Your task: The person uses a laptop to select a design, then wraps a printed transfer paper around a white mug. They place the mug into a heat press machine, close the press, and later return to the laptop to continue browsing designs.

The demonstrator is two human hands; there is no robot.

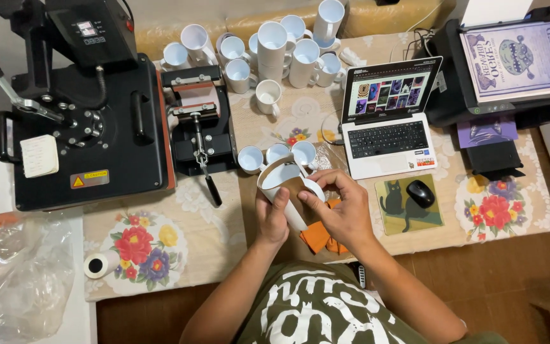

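Both hands, left (271, 220) and right (340, 207), clasp the white mug (286, 185) between them.

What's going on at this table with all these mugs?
A person holds a white mug in both hands over the table. The left hand grips its side, and the right hand presses a brown sheet against it. An orange cloth lies under the hands. More white mugs stand at the back, beside a mug press and a large flat heat press. An open laptop and a printer sit to the right.
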